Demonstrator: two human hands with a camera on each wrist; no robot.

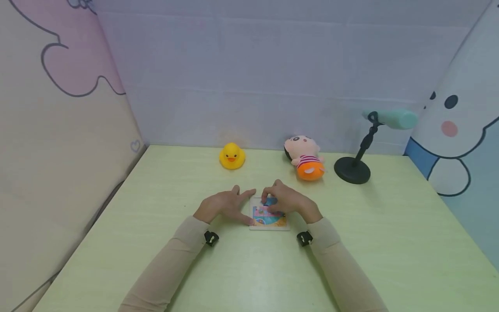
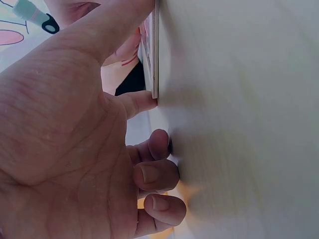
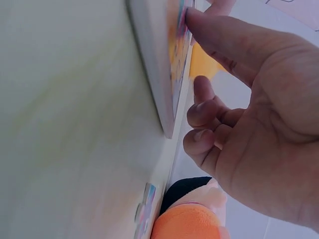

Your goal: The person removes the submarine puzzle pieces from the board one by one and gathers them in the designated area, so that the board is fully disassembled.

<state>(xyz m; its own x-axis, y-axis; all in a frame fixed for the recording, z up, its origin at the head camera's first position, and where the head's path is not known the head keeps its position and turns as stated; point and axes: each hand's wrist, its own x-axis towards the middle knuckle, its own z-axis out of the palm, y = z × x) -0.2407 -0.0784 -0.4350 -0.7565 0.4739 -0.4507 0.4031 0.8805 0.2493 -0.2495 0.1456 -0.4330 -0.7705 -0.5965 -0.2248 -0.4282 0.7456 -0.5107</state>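
A small square jigsaw puzzle [image 1: 269, 220] with a colourful picture and pale frame lies on the table. At its left edge, my left hand [image 1: 225, 204] is spread, with the thumb at the near left corner and the index finger by the far one. In the left wrist view, the index fingertip [image 2: 144, 100] touches the board's corner and the other fingers rest by the tabletop. My right hand [image 1: 289, 200] arches over the board's far right part, thumb and index finger around a blue puzzle piece [image 1: 270, 201]. The right thumb [image 3: 199, 22] meets the picture surface.
Behind the puzzle sit a yellow rubber duck [image 1: 231, 157] and a plush doll [image 1: 306, 159] in orange shorts. A black stand [image 1: 352, 170] with a mint-green cylinder is farther right. A loose puzzle piece [image 3: 144, 211] lies near the doll in the right wrist view.
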